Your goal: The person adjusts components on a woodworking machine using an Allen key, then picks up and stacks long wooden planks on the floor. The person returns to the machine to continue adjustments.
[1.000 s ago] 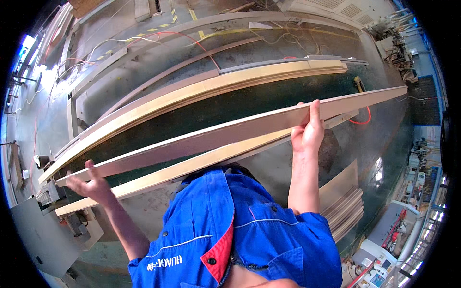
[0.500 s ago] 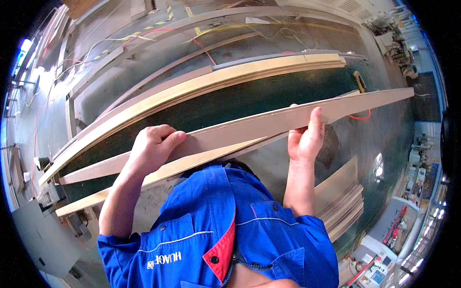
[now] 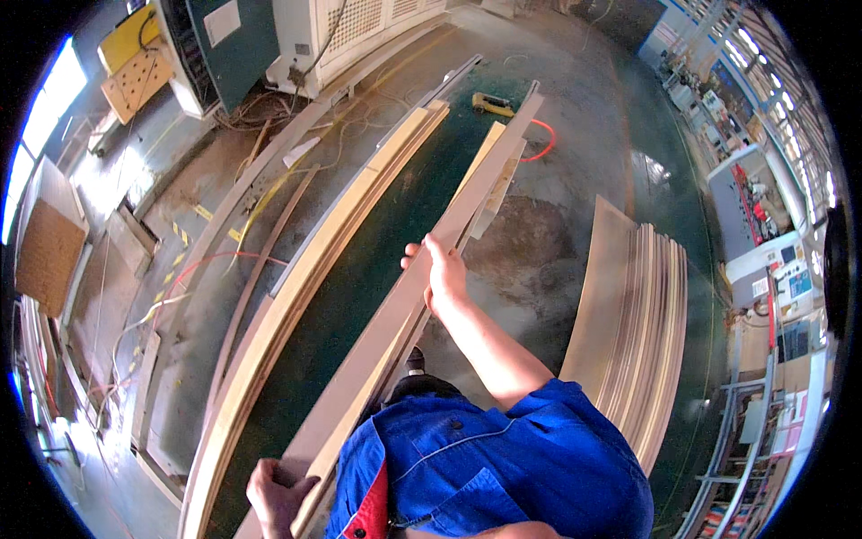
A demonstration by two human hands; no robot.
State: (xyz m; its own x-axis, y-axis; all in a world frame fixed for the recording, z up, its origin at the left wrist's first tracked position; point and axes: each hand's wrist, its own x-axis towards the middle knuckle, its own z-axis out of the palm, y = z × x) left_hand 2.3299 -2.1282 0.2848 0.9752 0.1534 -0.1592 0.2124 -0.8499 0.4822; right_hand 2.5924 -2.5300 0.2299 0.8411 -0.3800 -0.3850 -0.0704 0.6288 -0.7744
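Note:
A long, narrow pinkish-brown board (image 3: pixel 370 340) runs lengthwise along the dark green bench, close against my body. My right hand (image 3: pixel 440 277) grips it near the middle, thumb on the near face and fingers over the far edge. Lower down, my left hand (image 3: pixel 278 496) is closed over the same board close to its near end, the thumb on its face. Beneath and beside it lies a pale wooden strip (image 3: pixel 375 370), partly hidden by the board.
A stack of long pale strips (image 3: pixel 337 202) lies along the bench's far side. At its far end rests a yellow tool (image 3: pixel 492 105), with a red hose (image 3: pixel 549 144) nearby. Thin panels (image 3: pixel 633 328) stand stacked to my right. A control cabinet (image 3: pixel 355 36) stands far ahead.
My view has turned, so the bench and board now run away from me. Both hands stay on the board; the panel stack at right shows more fully.

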